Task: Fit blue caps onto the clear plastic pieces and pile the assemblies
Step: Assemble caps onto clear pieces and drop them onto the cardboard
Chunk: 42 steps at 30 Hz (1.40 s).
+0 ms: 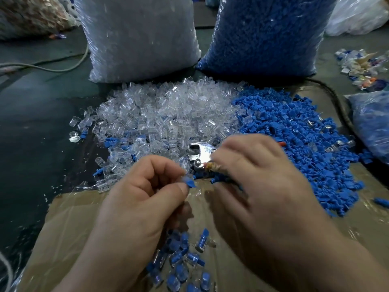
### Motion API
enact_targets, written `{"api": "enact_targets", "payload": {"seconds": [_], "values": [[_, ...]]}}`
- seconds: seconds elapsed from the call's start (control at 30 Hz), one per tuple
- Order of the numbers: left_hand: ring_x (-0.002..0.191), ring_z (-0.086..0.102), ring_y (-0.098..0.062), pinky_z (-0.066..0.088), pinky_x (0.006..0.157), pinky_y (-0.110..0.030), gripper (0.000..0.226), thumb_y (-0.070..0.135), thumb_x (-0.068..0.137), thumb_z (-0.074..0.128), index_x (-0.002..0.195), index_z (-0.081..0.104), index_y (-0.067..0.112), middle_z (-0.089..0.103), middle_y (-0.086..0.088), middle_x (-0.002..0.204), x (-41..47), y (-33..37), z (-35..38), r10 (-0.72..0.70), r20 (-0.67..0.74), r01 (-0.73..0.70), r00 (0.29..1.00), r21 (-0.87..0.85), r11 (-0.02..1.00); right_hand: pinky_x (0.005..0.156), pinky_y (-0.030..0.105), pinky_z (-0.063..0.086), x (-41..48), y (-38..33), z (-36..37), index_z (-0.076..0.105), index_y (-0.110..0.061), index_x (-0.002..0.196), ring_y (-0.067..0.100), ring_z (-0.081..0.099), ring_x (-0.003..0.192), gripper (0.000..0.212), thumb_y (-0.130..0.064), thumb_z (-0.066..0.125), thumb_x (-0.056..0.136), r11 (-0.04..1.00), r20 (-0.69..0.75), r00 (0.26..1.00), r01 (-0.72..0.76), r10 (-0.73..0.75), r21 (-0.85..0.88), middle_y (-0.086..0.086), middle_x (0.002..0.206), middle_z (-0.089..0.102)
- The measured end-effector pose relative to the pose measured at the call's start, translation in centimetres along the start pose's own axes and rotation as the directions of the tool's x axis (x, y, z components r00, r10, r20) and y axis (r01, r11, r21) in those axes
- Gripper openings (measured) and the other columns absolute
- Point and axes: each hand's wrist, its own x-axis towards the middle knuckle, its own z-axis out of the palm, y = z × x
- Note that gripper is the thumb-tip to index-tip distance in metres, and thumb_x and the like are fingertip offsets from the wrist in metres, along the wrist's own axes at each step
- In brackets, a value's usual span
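Observation:
My left hand (143,199) pinches a blue cap (190,183) joined to a clear piece between thumb and forefinger, just above the cardboard sheet (71,228). My right hand (265,186) is blurred and palm down. Its fingertips reach over a metal plier-like tool (199,152), and what lies under its fingers is hidden. A heap of loose clear pieces (168,110) lies behind the hands, with a heap of loose blue caps (299,135) to its right. Several finished assemblies (181,266) lie piled on the cardboard between my wrists.
Two tall plastic bags stand at the back, one of clear pieces (139,39) and one of blue caps (265,34). Another bag of blue parts (372,123) sits at the right edge. Scrap bits (362,66) lie far right, and a cable (52,68) crosses the dark table on the left.

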Motion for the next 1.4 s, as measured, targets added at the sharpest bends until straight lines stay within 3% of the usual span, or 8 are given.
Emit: {"api": "enact_targets", "payload": {"seconds": [0.1, 0.17, 0.3, 0.67, 0.83, 0.97, 1.17, 1.4], "values": [[0.052, 0.06, -0.019, 0.045, 0.042, -0.023, 0.021, 0.019, 0.06, 0.077, 0.079, 0.071, 0.025, 0.062, -0.006, 0.061, 0.3, 0.0, -0.6, -0.07, 0.014, 0.072, 0.997, -0.161, 0.984, 0.116, 0.045, 0.021, 0.8, 2.1, -0.6, 0.012, -0.036, 0.146, 0.023, 0.02, 0.143, 0.077, -0.068, 0.036, 0.08, 0.938, 0.227, 0.928, -0.237, 0.295, -0.251, -0.003, 0.154, 0.024], [0.051, 0.057, -0.02, 0.044, 0.04, -0.024, 0.022, 0.024, 0.056, 0.076, 0.078, 0.071, 0.024, 0.06, -0.007, 0.059, 0.4, 0.2, -0.7, -0.105, 0.028, 0.109, 0.994, -0.23, 0.967, 0.118, 0.043, 0.014, 0.8, 3.3, -0.4, 0.002, -0.037, 0.146, 0.024, 0.011, 0.146, 0.084, -0.077, 0.026, 0.076, 0.913, 0.338, 0.869, -0.256, 0.361, -0.317, -0.004, 0.158, 0.01], [0.048, 0.055, -0.02, 0.043, 0.038, -0.024, 0.019, 0.01, 0.06, 0.071, 0.074, 0.07, 0.023, 0.061, -0.007, 0.059, 0.5, 0.5, -0.8, -0.154, 0.041, 0.159, 0.987, -0.256, 0.954, 0.114, 0.045, 0.024, 0.9, 3.4, -0.2, 0.018, -0.038, 0.141, 0.025, 0.029, 0.133, 0.084, -0.081, 0.013, 0.069, 0.911, 0.345, 0.879, -0.198, 0.329, -0.363, -0.006, 0.148, 0.027], [0.049, 0.055, -0.017, 0.042, 0.038, -0.023, 0.025, 0.006, 0.068, 0.061, 0.08, 0.074, 0.023, 0.059, -0.006, 0.059, 0.5, 0.6, -0.6, -0.141, 0.062, 0.152, 0.988, -0.253, 0.956, 0.087, 0.039, 0.038, 1.8, 2.9, 0.1, 0.043, -0.039, 0.126, 0.019, 0.042, 0.101, 0.069, -0.074, 0.027, 0.07, 0.921, 0.288, 0.911, -0.192, 0.296, -0.338, -0.007, 0.116, 0.044], [0.045, 0.054, -0.016, 0.041, 0.035, -0.022, 0.023, 0.005, 0.065, 0.058, 0.069, 0.07, 0.023, 0.058, -0.005, 0.055, 0.6, 0.6, -0.4, -0.164, 0.005, 0.159, 0.986, -0.281, 0.946, 0.077, 0.035, 0.041, 1.8, 2.6, -0.4, 0.057, -0.033, 0.113, 0.014, 0.045, 0.089, 0.052, -0.06, 0.04, 0.073, 0.956, 0.153, 0.953, -0.232, 0.26, -0.182, -0.01, 0.097, 0.051], [0.048, 0.056, -0.018, 0.043, 0.037, -0.022, 0.022, 0.006, 0.069, 0.06, 0.07, 0.071, 0.026, 0.063, -0.007, 0.06, 0.6, 0.9, -0.6, -0.111, -0.058, 0.091, 0.992, -0.279, 0.956, 0.067, 0.021, 0.039, 1.2, 2.2, -1.9, 0.057, -0.025, 0.115, 0.01, 0.049, 0.083, 0.044, -0.047, 0.051, 0.078, 0.987, -0.049, 0.986, -0.157, 0.159, 0.025, -0.012, 0.097, 0.052], [0.053, 0.061, -0.018, 0.047, 0.042, -0.022, 0.021, 0.008, 0.077, 0.062, 0.076, 0.07, 0.027, 0.066, -0.006, 0.064, 0.6, 1.1, -0.7, 0.011, -0.124, -0.046, 0.992, -0.281, 0.959, 0.069, 0.038, 0.055, 0.4, 1.1, -2.2, 0.064, -0.023, 0.113, 0.018, 0.061, 0.086, 0.051, -0.046, 0.05, 0.07, 0.999, 0.071, 0.997, 0.004, -0.007, 0.045, -0.012, 0.097, 0.065], [0.058, 0.066, -0.018, 0.049, 0.045, -0.023, 0.014, 0.017, 0.07, 0.073, 0.08, 0.07, 0.026, 0.067, -0.004, 0.068, 0.4, 1.1, -0.9, 0.069, -0.101, -0.091, 0.992, -0.229, 0.969, 0.074, 0.036, 0.054, 0.2, 1.0, -2.4, 0.065, -0.023, 0.118, 0.013, 0.061, 0.089, 0.052, -0.046, 0.051, 0.073, 0.991, 0.113, 0.994, -0.005, -0.01, 0.134, -0.016, 0.1, 0.065]]}}
